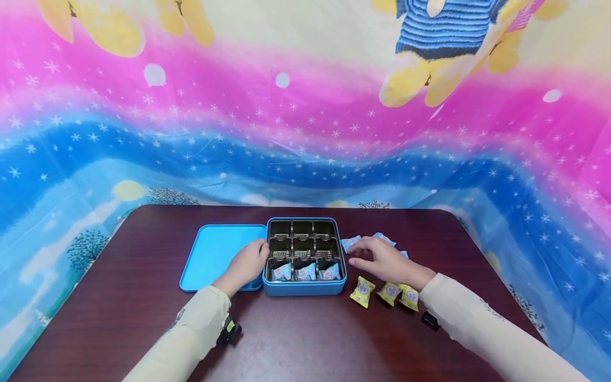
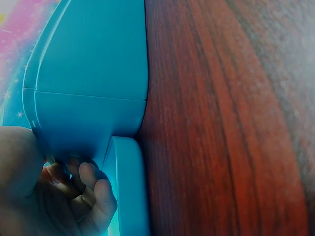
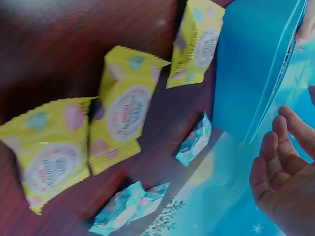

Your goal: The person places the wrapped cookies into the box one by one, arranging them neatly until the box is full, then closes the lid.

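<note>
A blue box with a dark divided insert stands mid-table, and three blue candy packets lie in its front row of compartments. My left hand grips the box's left wall, fingers curled against its side in the left wrist view. To the right of the box my right hand hovers with relaxed, slightly bent fingers and nothing between them. Close to those fingertips lies a blue packet; another blue packet is just behind the hand, and a third is mostly hidden by it.
Three yellow candy packets lie in front of the right hand on the dark wooden table. Left of the box, a light-blue lid lies flat, partly under my left hand. A patterned cloth hangs behind the table.
</note>
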Motion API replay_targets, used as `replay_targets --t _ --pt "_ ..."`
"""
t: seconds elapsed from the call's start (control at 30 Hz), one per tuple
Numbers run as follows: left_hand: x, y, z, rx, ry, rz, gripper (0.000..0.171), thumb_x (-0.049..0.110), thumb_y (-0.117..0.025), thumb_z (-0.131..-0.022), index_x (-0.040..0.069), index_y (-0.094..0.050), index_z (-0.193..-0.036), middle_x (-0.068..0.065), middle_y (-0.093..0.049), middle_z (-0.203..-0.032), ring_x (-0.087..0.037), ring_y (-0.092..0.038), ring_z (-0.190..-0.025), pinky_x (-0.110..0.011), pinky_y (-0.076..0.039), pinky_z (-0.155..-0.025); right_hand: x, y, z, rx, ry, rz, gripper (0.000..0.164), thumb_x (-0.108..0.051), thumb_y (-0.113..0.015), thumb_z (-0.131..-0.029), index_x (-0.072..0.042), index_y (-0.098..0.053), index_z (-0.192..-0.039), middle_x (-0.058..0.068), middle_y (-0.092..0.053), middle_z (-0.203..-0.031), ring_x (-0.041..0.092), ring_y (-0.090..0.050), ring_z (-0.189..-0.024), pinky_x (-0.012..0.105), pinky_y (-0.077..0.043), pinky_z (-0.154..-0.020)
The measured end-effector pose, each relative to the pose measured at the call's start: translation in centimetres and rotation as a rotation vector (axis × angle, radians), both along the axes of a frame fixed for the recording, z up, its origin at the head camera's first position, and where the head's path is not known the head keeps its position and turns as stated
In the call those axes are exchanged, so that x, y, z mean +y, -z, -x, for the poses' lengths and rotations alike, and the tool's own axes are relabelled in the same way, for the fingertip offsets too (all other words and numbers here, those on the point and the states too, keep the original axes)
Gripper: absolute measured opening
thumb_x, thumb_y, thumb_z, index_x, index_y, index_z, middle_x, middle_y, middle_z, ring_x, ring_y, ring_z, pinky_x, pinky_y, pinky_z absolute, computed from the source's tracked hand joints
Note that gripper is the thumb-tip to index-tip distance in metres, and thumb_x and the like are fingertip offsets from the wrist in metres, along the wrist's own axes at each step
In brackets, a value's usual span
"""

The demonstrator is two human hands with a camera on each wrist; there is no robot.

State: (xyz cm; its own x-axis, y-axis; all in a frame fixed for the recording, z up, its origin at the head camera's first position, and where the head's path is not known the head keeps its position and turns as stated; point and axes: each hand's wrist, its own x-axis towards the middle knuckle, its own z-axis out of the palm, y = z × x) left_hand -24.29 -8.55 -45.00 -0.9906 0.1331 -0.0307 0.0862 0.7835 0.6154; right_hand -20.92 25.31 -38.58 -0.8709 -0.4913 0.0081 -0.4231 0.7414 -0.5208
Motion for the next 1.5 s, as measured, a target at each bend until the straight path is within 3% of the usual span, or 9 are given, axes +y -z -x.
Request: replay_targets --t 0.23,0.53,0.77,1.0,1.23,1.4,1.5 --pt "0.2 0.1 -0.1 0.004 0.006 0.008 0.03 0.027 -0.039 -0.108 0.013 -0.052 -0.084 -0.005 -0.049 -0.071 -0.019 -0.047 -0.062 -0.033 -0.037 -0.058 1.5 0.8 -0.6 -0.07 0.007 0.006 0.033 -0.031 -0.065 -0.099 -0.01 -0.068 -0.124 -0.005 -0.066 -0.102 0.009 -0.058 -0.089 0.026 -0.051 -0.076" --pt "0.2 0.1 -0.2 -0.004 0.0 -0.005 0.03 0.027 -0.039 -0.108 0.013 -0.051 -0.085 -0.005 -0.047 -0.071 -0.02 -0.046 -0.061 -0.033 -0.036 -0.057 3.6 1.8 -0.5 -0.169 -0.081 0.064 0.033 -0.017 -0.068 -0.096 -0.006 -0.066 -0.127 0.012 -0.067 -0.116 0.011 -0.055 -0.09 0.027 -0.051 -0.074" --pt "0.1 0.0 -0.3 0.005 0.0 -0.006 0.029 0.027 -0.04 -0.107 0.013 -0.05 -0.084 -0.005 -0.046 -0.07 -0.02 -0.047 -0.062 -0.033 -0.037 -0.058 4.1 2.8 -0.4 -0.218 -0.158 0.045 0.042 -0.014 -0.073 -0.092 -0.007 -0.064 -0.132 0.012 -0.064 -0.123 0.026 -0.056 -0.101 0.031 -0.051 -0.082" --pt "0.0 0.0 -0.3 0.01 0.001 -0.005 0.029 0.027 -0.04 -0.108 0.013 -0.049 -0.083 -0.005 -0.046 -0.07 -0.02 -0.046 -0.061 -0.033 -0.036 -0.057 4.3 3.5 -0.5 -0.282 -0.176 0.007 0.053 -0.015 -0.078 -0.088 -0.012 -0.061 -0.138 0.009 -0.058 -0.128 0.025 -0.052 -0.108 0.032 -0.05 -0.086" --pt "0.0 -0.1 -0.3 0.018 -0.001 -0.009 0.03 0.026 -0.04 -0.107 0.013 -0.049 -0.082 -0.005 -0.046 -0.071 -0.02 -0.046 -0.062 -0.033 -0.036 -0.057 4.3 4.2 -0.6 -0.217 -0.165 -0.016 0.044 -0.014 -0.08 -0.086 -0.013 -0.069 -0.128 0.005 -0.062 -0.124 0.021 -0.057 -0.109 0.03 -0.051 -0.087" --pt "0.0 -0.1 -0.3 0.019 -0.001 -0.009 0.03 0.027 -0.04 -0.107 0.013 -0.049 -0.082 -0.005 -0.047 -0.071 -0.02 -0.046 -0.062 -0.033 -0.036 -0.058 4.0 5.0 -0.9 -0.104 -0.085 -0.054 0.033 -0.023 -0.083 -0.084 -0.02 -0.074 -0.116 -0.002 -0.066 -0.113 0.014 -0.056 -0.095 0.029 -0.046 -0.08" --pt "0.0 -0.1 -0.2 0.019 -0.002 -0.004 0.03 0.027 -0.04 -0.107 0.013 -0.049 -0.082 -0.005 -0.047 -0.071 -0.02 -0.046 -0.062 -0.033 -0.036 -0.058 3.8 5.3 -1.0 -0.082 -0.035 -0.077 0.032 -0.028 -0.084 -0.082 -0.023 -0.074 -0.112 -0.006 -0.064 -0.109 0.012 -0.053 -0.093 0.032 -0.04 -0.082"
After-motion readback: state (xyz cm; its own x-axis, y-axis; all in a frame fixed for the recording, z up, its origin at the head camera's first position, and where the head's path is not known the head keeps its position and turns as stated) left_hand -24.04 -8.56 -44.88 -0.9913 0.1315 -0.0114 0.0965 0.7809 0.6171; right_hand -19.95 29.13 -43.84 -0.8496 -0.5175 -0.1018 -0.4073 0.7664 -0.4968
